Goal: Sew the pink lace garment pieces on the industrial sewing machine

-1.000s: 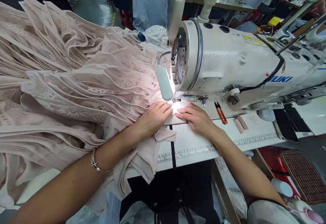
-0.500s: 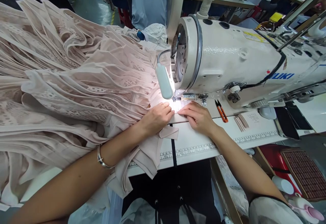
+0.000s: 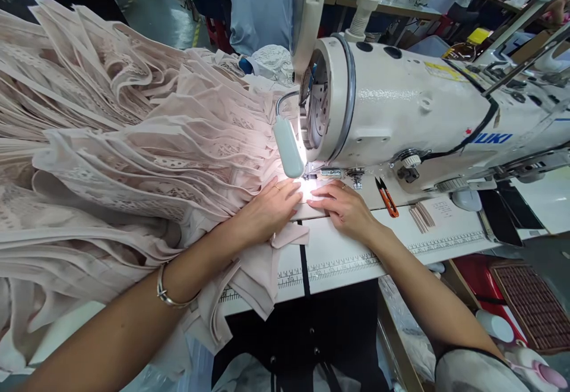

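Under the needle area of a white sewing machine [image 3: 392,101], a strongly lit piece of pale pink fabric [image 3: 307,193] lies on the machine bed. My left hand [image 3: 272,206] rests flat on the fabric left of the needle, fingers stretched toward it. From the other side, my right hand [image 3: 345,209] reaches in with its fingers extended and tips at the fabric's right edge. A small lamp [image 3: 289,145] hangs just above and hides part of the needle. A large heap of pale pink lace-trimmed garments [image 3: 146,136] spreads left of my left hand, partly beneath that forearm.
Orange thread snips [image 3: 386,197] lie right of my right hand, beside thin beige strips [image 3: 422,217] and a dark phone-like slab [image 3: 501,217]. A printed ruler [image 3: 342,266] runs along the table's front edge. Behind the machine sits a person in a blue shirt [image 3: 260,6].
My left hand has shifted slightly left and its fingers have straightened from a curled pose to lie flatter. My right hand stays almost in place, its fingers a little more spread.
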Motion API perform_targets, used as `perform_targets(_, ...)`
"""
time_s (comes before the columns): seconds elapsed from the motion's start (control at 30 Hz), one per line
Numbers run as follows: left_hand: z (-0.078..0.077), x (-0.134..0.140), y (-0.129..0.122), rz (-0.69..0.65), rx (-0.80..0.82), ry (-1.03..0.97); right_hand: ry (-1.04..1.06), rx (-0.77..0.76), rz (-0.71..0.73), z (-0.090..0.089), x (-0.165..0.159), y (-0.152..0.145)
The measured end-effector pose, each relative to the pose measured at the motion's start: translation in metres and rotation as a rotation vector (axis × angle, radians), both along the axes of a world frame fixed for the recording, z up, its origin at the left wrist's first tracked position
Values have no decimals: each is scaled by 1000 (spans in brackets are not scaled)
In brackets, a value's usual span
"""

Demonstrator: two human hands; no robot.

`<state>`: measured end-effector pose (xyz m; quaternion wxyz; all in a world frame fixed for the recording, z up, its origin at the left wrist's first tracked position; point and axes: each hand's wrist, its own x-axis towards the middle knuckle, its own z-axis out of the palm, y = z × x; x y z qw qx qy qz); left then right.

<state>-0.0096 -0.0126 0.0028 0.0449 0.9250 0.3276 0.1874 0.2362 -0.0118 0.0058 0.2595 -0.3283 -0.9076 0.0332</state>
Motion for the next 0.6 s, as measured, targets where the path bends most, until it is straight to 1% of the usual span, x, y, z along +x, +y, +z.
perform_targets(0.23,3,1,1,-9,19,-1,-81,-66,15,-1,5,0)
perform_targets(0.43,0,2,5,40,-40,-17,-112,-79,-45,1,0,0)
perform_targets(0.6,-1,4,7,65,-17,-13,-149,-100,-72,4,-5,2)
